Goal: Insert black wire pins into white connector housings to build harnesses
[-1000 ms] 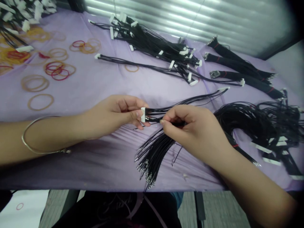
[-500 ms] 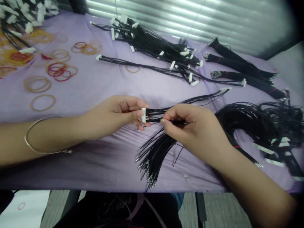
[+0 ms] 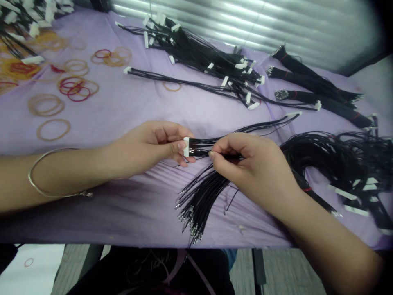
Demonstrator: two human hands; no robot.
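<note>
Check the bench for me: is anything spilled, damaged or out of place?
One small red rubber band lies on the pale floor below the purple-clothed table's left end. The loose black wire bundle under the right hand fans out to the table's front edge. No damage visible.

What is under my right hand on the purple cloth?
A fanned bundle of thin black wires with metal tips lies beneath the right hand on the purple cloth; its middle is covered.

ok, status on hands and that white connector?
Left hand pinches white connector. Right hand pinches black wire at the connector. Loose wire bundle lies beneath right hand, not blocking.
</note>
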